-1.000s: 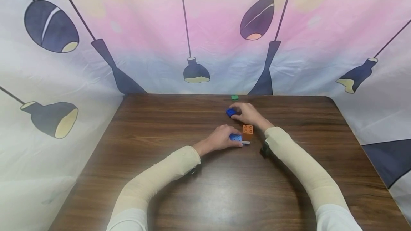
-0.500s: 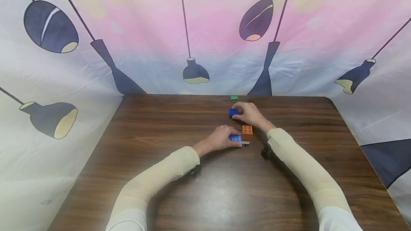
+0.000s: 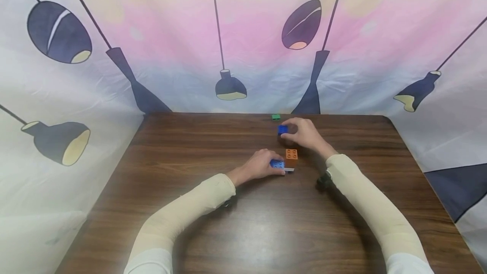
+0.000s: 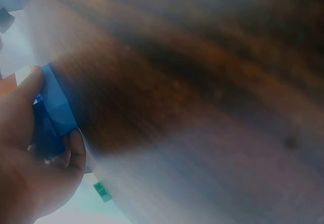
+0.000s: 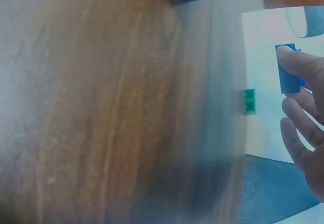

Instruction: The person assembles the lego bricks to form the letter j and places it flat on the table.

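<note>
At the middle of the table my left hand [image 3: 258,165] grips a light blue toy building brick [image 3: 277,163], thumb on the near side and fingers on the far side. Against that brick's right side stands an orange brick [image 3: 291,155]; a thin white piece [image 3: 289,169] shows in front of it. Farther back, my right hand [image 3: 307,133] pinches a dark blue brick [image 3: 282,130] between thumb and fingers. In the right wrist view the dark blue brick [image 5: 288,74] appears raised off the table, with the other fingers curved below it.
A small green brick [image 3: 275,117] lies near the table's back edge, just beyond the right hand. The brown wooden table [image 3: 243,223] meets a printed cloth backdrop [image 3: 171,75] at the back and sides.
My right hand has shifted to the right, carrying the dark blue brick with it, and the brick has turned a little. The left hand keeps its place on the light blue brick.
</note>
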`<action>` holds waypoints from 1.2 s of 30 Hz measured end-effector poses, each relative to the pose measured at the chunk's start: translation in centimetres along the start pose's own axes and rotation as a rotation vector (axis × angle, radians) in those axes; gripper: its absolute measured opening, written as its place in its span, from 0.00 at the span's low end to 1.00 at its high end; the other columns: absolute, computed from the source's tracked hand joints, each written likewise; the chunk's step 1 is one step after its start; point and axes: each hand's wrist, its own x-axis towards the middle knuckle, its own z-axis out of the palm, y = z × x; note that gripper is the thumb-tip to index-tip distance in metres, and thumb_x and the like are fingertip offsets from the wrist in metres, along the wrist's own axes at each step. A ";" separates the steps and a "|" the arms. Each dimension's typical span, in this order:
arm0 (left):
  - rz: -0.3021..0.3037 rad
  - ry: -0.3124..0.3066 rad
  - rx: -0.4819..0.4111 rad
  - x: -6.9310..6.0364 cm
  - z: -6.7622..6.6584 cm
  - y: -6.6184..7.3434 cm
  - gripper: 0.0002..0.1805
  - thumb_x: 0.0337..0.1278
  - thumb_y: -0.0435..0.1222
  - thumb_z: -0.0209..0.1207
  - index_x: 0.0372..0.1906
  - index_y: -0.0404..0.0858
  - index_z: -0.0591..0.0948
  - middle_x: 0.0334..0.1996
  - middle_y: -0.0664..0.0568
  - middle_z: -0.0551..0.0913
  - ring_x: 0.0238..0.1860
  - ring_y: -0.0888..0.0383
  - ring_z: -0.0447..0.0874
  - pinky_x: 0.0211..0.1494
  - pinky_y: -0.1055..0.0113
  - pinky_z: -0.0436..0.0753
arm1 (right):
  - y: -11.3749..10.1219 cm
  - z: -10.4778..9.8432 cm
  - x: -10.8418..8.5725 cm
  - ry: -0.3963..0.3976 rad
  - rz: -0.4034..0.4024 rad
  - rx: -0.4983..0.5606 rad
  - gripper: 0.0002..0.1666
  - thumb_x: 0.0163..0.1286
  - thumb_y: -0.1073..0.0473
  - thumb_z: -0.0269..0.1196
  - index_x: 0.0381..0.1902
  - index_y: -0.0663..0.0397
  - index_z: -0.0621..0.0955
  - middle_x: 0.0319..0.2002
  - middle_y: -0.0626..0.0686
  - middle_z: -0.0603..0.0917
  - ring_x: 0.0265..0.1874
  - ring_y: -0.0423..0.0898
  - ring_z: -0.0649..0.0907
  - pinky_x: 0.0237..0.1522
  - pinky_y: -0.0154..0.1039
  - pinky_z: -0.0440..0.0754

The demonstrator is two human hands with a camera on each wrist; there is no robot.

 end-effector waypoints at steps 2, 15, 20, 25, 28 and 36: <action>-0.001 -0.001 -0.006 0.0 0.0 0.0 0.28 0.62 0.54 0.68 0.60 0.41 0.85 0.55 0.51 0.87 0.52 0.58 0.83 0.55 0.65 0.80 | -0.3 -0.4 -0.3 0.014 -0.007 -0.002 0.25 0.67 0.50 0.73 0.58 0.55 0.84 0.52 0.57 0.87 0.51 0.55 0.85 0.52 0.55 0.82; 0.023 0.009 -0.006 0.1 0.2 -0.2 0.28 0.62 0.53 0.68 0.59 0.40 0.85 0.53 0.51 0.88 0.49 0.59 0.84 0.51 0.66 0.81 | -2.7 -2.3 -2.6 0.089 -0.078 -0.009 0.24 0.64 0.52 0.75 0.56 0.54 0.85 0.47 0.54 0.88 0.46 0.51 0.86 0.49 0.53 0.82; 0.027 0.007 0.000 0.1 0.2 -0.3 0.28 0.63 0.54 0.67 0.60 0.40 0.85 0.53 0.50 0.88 0.48 0.59 0.84 0.50 0.67 0.81 | -3.3 -2.6 -3.6 0.093 -0.080 0.012 0.24 0.64 0.52 0.75 0.56 0.53 0.85 0.45 0.53 0.88 0.41 0.48 0.86 0.44 0.49 0.85; 0.020 0.008 -0.001 0.0 0.1 -0.2 0.27 0.63 0.53 0.68 0.59 0.40 0.85 0.52 0.51 0.88 0.47 0.59 0.83 0.49 0.66 0.80 | -3.6 -2.7 -4.6 0.116 -0.108 0.047 0.23 0.65 0.53 0.75 0.56 0.55 0.85 0.45 0.53 0.87 0.40 0.49 0.87 0.43 0.49 0.86; 0.018 0.007 -0.002 0.0 0.1 -0.2 0.27 0.63 0.53 0.68 0.59 0.40 0.85 0.51 0.51 0.88 0.46 0.60 0.83 0.49 0.66 0.80 | -3.9 -2.9 -5.3 0.123 -0.116 0.071 0.23 0.65 0.53 0.74 0.56 0.55 0.85 0.47 0.53 0.87 0.42 0.52 0.87 0.43 0.51 0.87; 0.023 0.007 -0.004 0.0 0.1 -0.2 0.27 0.63 0.53 0.67 0.59 0.40 0.85 0.50 0.51 0.88 0.44 0.61 0.82 0.47 0.68 0.80 | -5.1 -3.2 -6.9 0.124 -0.136 0.057 0.23 0.64 0.52 0.75 0.55 0.53 0.86 0.49 0.51 0.87 0.43 0.48 0.87 0.42 0.47 0.87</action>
